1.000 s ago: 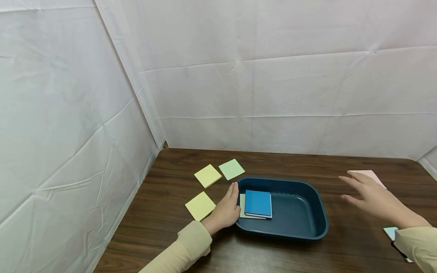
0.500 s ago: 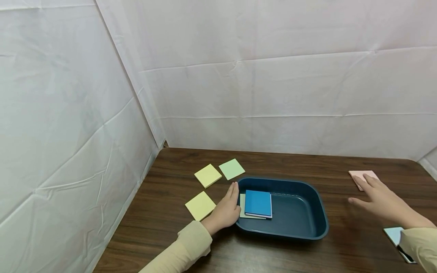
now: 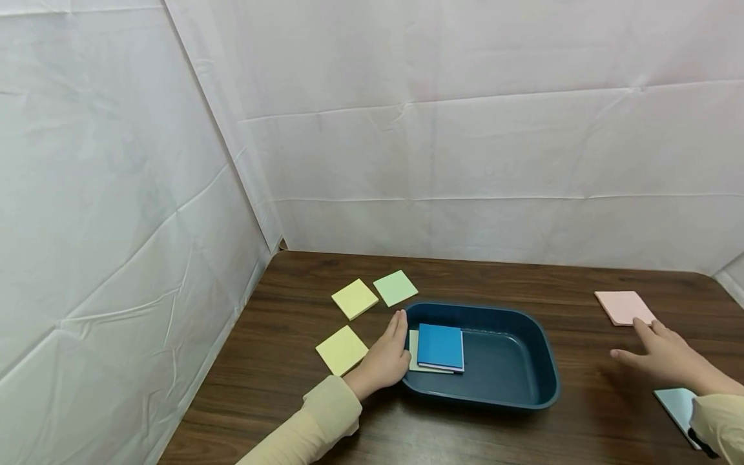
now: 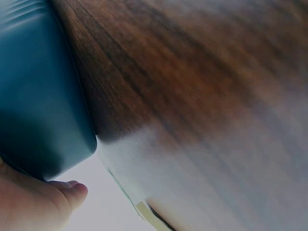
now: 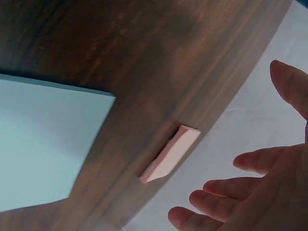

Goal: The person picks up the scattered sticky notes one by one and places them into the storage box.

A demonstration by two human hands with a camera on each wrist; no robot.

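The pink sticky-note pad [image 3: 624, 307] lies flat on the dark wood-grain surface [image 3: 523, 284] at the far right, well apart from the tray. The right hand [image 3: 668, 361] hangs just short of it, fingers [image 5: 219, 198] spread and straight, holding nothing; the fingertips are close to the pad's near corner, and I cannot tell whether they touch it. In the right wrist view the pad [image 5: 169, 154] shows its thickness edge-on. No writing or label can be read on it or on any other pad.

A light blue sticky-note pad [image 3: 678, 407] lies on the surface just beside the right wrist, partly covered by the cream sleeve [image 3: 721, 423]; the wrist view shows it [image 5: 43, 144] as a plain unmarked square.

The dark teal plastic tray [image 3: 511, 394] sits mid-surface. Inside, at its left end, a bright blue pad [image 3: 440, 347] lies on top of a pale yellow-green pad [image 3: 413, 352], of which only the left edge and a strip along the near edge show; the rest of the tray floor is bare. The left hand [image 3: 385, 358] rests against the tray's left outer wall, fingers together and nearly straight along the rim, not curled round it.

Left of the tray lie two yellow pads, one nearer [image 3: 341, 350], one farther [image 3: 354, 299], and a light green pad [image 3: 395, 288] beside the farther one. White sheeting [image 3: 465, 129] walls the space.
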